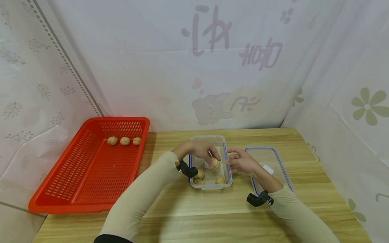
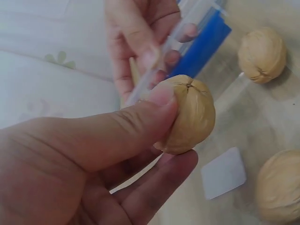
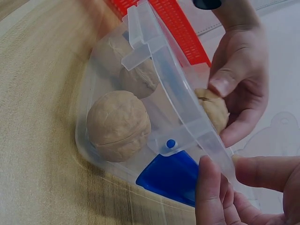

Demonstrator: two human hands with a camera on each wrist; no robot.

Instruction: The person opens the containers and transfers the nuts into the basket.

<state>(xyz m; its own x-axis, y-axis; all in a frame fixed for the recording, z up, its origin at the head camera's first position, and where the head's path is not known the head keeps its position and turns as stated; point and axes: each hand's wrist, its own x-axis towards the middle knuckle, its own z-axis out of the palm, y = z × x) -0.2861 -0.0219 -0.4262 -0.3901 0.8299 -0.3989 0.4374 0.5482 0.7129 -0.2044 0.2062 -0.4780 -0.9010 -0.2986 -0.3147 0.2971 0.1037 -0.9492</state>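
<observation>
My left hand (image 1: 202, 151) pinches a walnut (image 2: 194, 115) between thumb and fingers, inside the outline of a clear plastic food container (image 1: 208, 138) in the head view. Several more walnuts (image 3: 118, 125) lie at the container's near end. At its right side, my right hand (image 1: 243, 162) grips the wall with thumb on one face and fingers on the other, beside a blue locking clip (image 3: 171, 176). A small white label (image 2: 224, 173) shows on the container floor below the held walnut.
To the left stands a red plastic basket (image 1: 146, 135) with three walnuts (image 1: 125, 141) along its far part. A clear lid with a blue seal (image 1: 264, 153) lies on the wooden table (image 1: 194, 216), partly under the right forearm. Patterned white cloth (image 1: 136, 67) encloses the back and sides.
</observation>
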